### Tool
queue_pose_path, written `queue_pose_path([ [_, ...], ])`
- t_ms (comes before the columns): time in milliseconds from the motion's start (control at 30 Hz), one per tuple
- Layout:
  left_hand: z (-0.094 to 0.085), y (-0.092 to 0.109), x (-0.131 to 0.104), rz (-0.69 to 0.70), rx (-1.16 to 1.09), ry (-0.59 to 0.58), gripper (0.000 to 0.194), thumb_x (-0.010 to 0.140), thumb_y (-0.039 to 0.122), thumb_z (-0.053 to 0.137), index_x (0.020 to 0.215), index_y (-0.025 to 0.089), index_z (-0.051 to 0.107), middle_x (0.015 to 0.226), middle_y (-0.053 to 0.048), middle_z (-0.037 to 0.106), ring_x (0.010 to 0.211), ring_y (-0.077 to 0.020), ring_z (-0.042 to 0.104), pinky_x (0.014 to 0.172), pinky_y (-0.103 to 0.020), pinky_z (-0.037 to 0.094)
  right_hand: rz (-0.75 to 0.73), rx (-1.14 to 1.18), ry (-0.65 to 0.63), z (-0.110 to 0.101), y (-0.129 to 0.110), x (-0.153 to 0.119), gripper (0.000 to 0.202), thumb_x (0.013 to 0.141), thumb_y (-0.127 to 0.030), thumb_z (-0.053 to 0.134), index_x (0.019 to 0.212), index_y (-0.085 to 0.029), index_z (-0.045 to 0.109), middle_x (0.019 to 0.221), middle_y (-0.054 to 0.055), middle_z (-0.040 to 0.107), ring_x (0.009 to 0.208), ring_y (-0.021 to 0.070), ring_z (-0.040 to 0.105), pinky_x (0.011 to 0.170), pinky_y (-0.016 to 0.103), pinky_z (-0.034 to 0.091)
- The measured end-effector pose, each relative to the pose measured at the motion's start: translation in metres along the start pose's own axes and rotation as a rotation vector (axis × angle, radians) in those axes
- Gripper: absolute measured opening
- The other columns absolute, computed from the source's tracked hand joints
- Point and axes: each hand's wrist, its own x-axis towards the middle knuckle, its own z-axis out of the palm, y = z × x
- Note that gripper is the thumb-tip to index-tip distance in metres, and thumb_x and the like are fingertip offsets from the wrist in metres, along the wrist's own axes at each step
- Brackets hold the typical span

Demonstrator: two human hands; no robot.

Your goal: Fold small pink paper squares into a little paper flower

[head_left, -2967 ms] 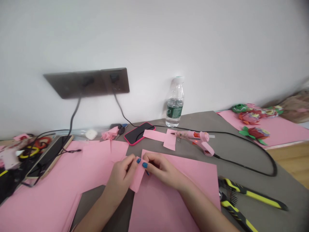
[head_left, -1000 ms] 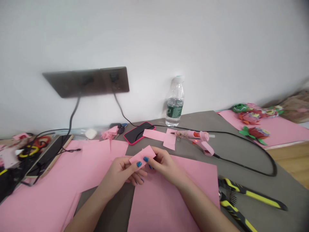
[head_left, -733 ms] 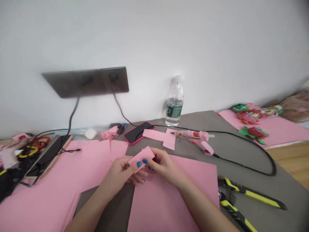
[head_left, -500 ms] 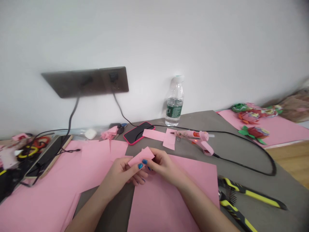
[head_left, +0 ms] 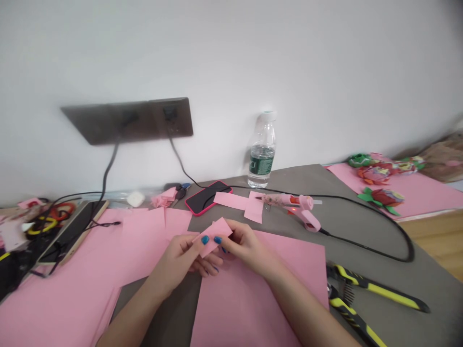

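Observation:
A small pink paper piece (head_left: 217, 233) is pinched between both hands above a large pink sheet (head_left: 246, 299). My left hand (head_left: 186, 256) grips its left part, thumb on top and the other fingers curled beneath. On the right part, my right hand (head_left: 243, 245) presses with its thumb; its other fingers are mostly hidden behind the paper. The two thumbs, with blue nails, lie close together. Beyond the hands are pink paper strips (head_left: 253, 208) and a pink glue gun (head_left: 302, 207), whose tip lies over a strip.
A water bottle (head_left: 262, 152) stands by the wall, near a phone (head_left: 208, 197). Yellow-black pliers (head_left: 379, 294) lie at right, paper flowers (head_left: 383, 197) at the back right. Pink sheets (head_left: 72, 279), another phone (head_left: 74, 231) and cables are at left.
My left thumb has shifted left along the paper, away from the right thumb. The held piece has tilted slightly, and more of its lower part shows.

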Motion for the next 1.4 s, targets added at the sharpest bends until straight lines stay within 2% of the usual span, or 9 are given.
queue_pose_path([
  [200, -0.0039, -0.0042, 0.0003, 0.022, -0.048, 0.001, 0.053, 0.086, 0.062, 0.058, 0.079, 0.011, 0.072, 0.074, -0.014, 0.079, 0.055, -0.0184, 0.071, 0.052, -0.024, 0.051, -0.023, 0.033, 0.099, -0.0027, 0.0002, 0.0033, 0.038, 0.085, -0.054, 0.064, 0.082, -0.016, 0.059, 0.070, 0.000, 0.051, 0.059, 0.0109, 0.041, 0.053, 0.023, 0.035],
  [467, -0.0024, -0.0010, 0.0000, 0.034, 0.023, -0.007, 0.055, 0.078, 0.067, 0.065, 0.076, 0.013, 0.071, 0.069, -0.012, 0.079, 0.053, -0.0175, 0.070, 0.050, -0.023, 0.049, 0.015, 0.034, 0.107, -0.0015, -0.0009, 0.0020, 0.040, 0.084, -0.055, 0.065, 0.082, -0.015, 0.060, 0.066, -0.001, 0.049, 0.056, 0.0100, 0.037, 0.050, 0.022, 0.032],
  [833, -0.0006, 0.0016, -0.0017, 0.035, 0.056, -0.006, 0.057, 0.077, 0.069, 0.063, 0.071, 0.013, 0.070, 0.066, -0.012, 0.078, 0.050, -0.0158, 0.068, 0.049, -0.023, 0.049, 0.006, 0.035, 0.098, -0.0020, 0.0014, 0.0022, 0.037, 0.085, -0.052, 0.065, 0.082, -0.016, 0.061, 0.069, 0.000, 0.052, 0.057, 0.0102, 0.039, 0.050, 0.022, 0.034],
  [1100, -0.0042, -0.0009, -0.0005, 0.054, 0.097, -0.006, 0.053, 0.081, 0.064, 0.062, 0.076, 0.013, 0.071, 0.071, -0.012, 0.079, 0.053, -0.0161, 0.069, 0.051, -0.023, 0.049, 0.004, 0.062, 0.108, -0.0020, 0.0019, 0.0032, 0.036, 0.084, -0.052, 0.066, 0.082, -0.016, 0.060, 0.066, -0.002, 0.048, 0.055, 0.0098, 0.037, 0.050, 0.022, 0.032],
  [1400, -0.0031, -0.0022, -0.0011, 0.103, 0.168, 0.034, 0.043, 0.088, 0.053, 0.061, 0.080, 0.012, 0.072, 0.075, -0.013, 0.079, 0.059, -0.0167, 0.071, 0.055, -0.023, 0.052, -0.022, 0.077, 0.091, -0.0022, 0.0034, 0.0037, 0.034, 0.087, -0.049, 0.065, 0.085, -0.015, 0.061, 0.071, -0.001, 0.052, 0.058, 0.0096, 0.039, 0.053, 0.022, 0.034],
])
